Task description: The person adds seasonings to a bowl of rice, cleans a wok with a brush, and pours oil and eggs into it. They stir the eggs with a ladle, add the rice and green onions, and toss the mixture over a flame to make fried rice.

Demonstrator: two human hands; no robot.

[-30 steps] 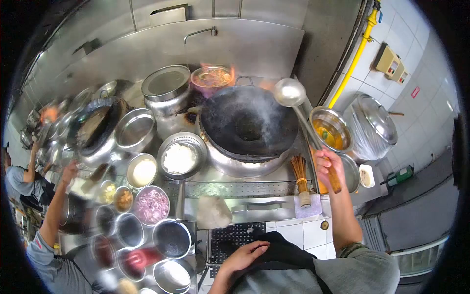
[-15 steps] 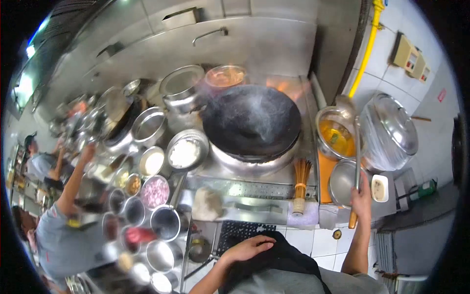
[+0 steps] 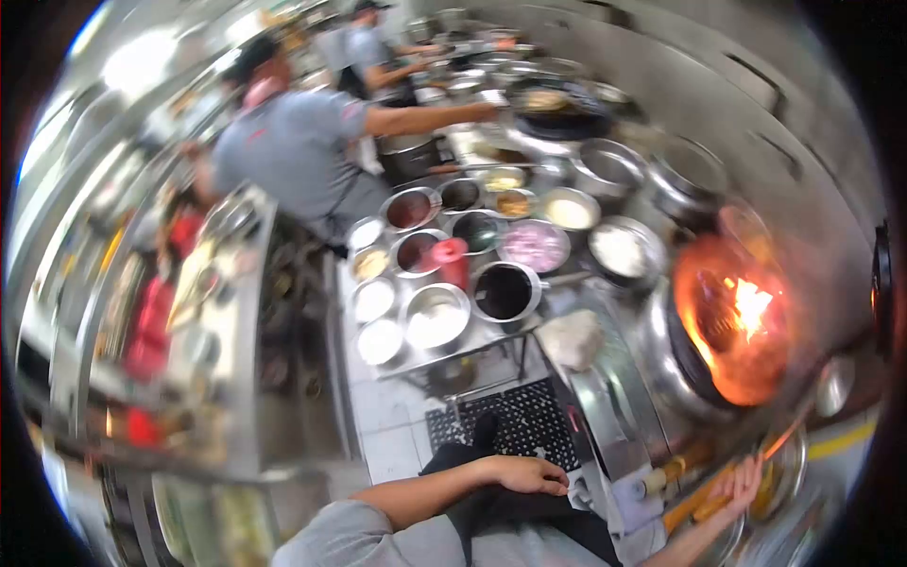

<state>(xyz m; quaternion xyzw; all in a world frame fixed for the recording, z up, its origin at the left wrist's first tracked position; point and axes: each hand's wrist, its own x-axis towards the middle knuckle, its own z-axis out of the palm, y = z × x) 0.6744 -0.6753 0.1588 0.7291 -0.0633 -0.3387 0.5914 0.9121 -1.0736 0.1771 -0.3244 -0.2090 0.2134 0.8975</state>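
My left hand rests against my black apron, its fingers loosely bent and nothing visible in them. At the lower right, my right hand is closed around the handle of a ladle, whose bowl points away towards the wall. Ahead of that hand a large wok sits on the stove, lit orange inside. A bright flame shows in it. Beside my right hand, partly covered, lie a bamboo wok brush and a metal bowl.
Left of the wok, a cart carries several metal pots, including one of chopped onion and one of dark liquid. A crumpled cloth lies on the stove edge. A co-worker reaches towards another wok; a second person stands beyond.
My view has swung left, bringing co-workers and a side counter into sight. A flame now shows in the wok, where there was smoke. My right hand still holds the ladle.
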